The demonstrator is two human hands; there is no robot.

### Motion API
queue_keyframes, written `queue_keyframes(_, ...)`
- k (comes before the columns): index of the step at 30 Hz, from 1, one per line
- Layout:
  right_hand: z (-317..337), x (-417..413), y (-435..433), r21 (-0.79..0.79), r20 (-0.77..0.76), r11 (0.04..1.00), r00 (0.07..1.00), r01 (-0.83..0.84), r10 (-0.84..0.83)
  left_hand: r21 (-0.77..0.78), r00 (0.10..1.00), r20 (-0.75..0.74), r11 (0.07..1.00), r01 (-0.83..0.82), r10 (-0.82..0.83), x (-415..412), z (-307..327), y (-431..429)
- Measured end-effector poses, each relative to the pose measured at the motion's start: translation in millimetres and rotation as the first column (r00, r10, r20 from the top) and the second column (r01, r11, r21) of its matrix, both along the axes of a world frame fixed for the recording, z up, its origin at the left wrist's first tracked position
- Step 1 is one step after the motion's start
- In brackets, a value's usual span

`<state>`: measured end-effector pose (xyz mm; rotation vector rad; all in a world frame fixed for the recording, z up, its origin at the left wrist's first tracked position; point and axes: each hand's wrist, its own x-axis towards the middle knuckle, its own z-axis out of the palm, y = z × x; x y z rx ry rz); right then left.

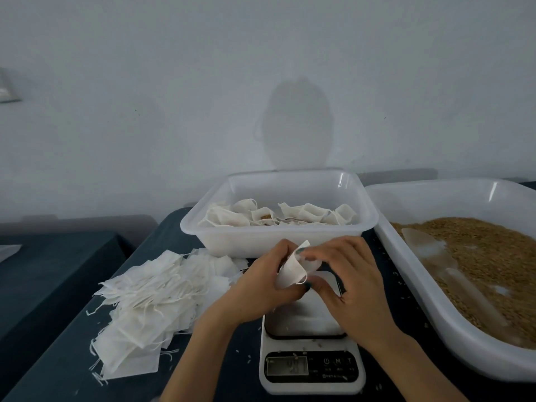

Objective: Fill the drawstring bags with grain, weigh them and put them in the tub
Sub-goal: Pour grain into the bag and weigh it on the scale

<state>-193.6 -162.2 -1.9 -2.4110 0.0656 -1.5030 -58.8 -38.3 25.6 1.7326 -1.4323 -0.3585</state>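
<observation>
white drawstring bag (293, 269) is hanging over the scale (307, 326), just before the wall of the tub (261, 242); left hand (261, 288) and right hand (352, 281) are pinching its edges, between bag pile (150, 300) and grain tray (401, 266).

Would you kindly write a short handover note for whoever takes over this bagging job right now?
Left hand and right hand: both pinch one drawstring bag above the scale. The bag looks empty and its mouth is being worked open.
Things: the pile of empty bags lies left of the scale, the tub stands behind it, and the grain and scoop are in the tray on the right.
Done: several filled bags are in the tub.
Left: fill this bag, weigh it and put it in the tub, then work through the pile.
</observation>
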Motion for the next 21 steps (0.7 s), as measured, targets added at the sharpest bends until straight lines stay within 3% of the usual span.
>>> queue_keyframes(4,11,-6,11,0.192,0.143,0.980,0.989,-0.048,0.020,-0.012,1.000,-0.013,1.000,-0.022,0.022,2,-2,0)
queue_keyframes(6,22,-8,14,0.224,0.135,0.974,0.989,0.029,-0.061,-0.019,0.999,-0.007,0.999,-0.038,0.037,3,-3,0)
queue_keyframes(8,38,-11,13,0.180,0.013,0.971,0.987,0.158,-0.162,-0.021,0.998,0.002,0.998,-0.055,0.055,4,-4,-1)
queue_keyframes(11,70,-18,-3,-0.033,-0.258,0.941,0.906,0.338,-0.335,-0.001,0.997,0.017,0.998,-0.069,0.069,5,-6,-2)
queue_keyframes(13,89,-28,-29,-0.139,-0.503,0.889,0.742,0.437,-0.444,0.001,0.996,0.022,0.997,-0.082,0.082,5,-7,-2)
queue_keyframes(16,109,-52,-75,-0.242,-0.821,0.748,0.281,0.618,-0.497,-0.018,0.994,0.004,0.994,-0.112,0.112,6,-9,-2)
queue_keyframes(18,109,-65,-96,-0.344,-0.909,0.705,-0.032,0.620,-0.416,-0.028,0.991,-0.014,0.991,-0.132,0.131,6,-9,-3)
queue_keyframes(19,105,-70,-104,-0.381,-0.917,0.711,-0.140,0.591,-0.375,-0.030,0.990,-0.020,0.990,-0.140,0.140,6,-9,-3)
queue_keyframes(21,95,-76,-114,-0.374,-0.927,0.735,-0.241,0.566,-0.287,-0.033,0.989,-0.023,0.988,-0.149,0.148,6,-10,-4)
